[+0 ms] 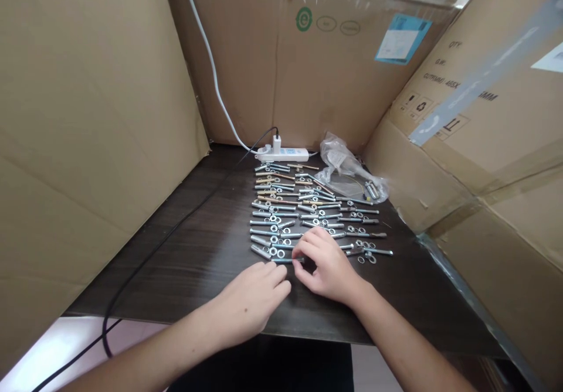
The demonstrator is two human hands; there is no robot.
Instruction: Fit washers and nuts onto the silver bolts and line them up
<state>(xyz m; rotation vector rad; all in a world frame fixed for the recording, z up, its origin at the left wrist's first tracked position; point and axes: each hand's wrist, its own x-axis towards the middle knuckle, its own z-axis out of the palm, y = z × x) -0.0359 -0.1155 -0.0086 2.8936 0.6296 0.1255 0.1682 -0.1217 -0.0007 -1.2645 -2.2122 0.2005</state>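
Observation:
Rows of metal bolts, sleeves and washers [303,207] lie on a dark wooden table [197,251]. My right hand [328,266] is at the near end of the rows, its fingers curled and pinched on a bolt [285,259] that lies flat on the table. My left hand [255,298] rests just to the left of it, fingers bent and held together against the tabletop, close to the same bolt; I cannot see anything in it.
Cardboard boxes [88,116] wall in the table on the left, back and right. A white power strip [284,153] with a plug lies at the back. A clear plastic bag [347,166] with parts lies right of it. A black cable [145,263] runs down the left.

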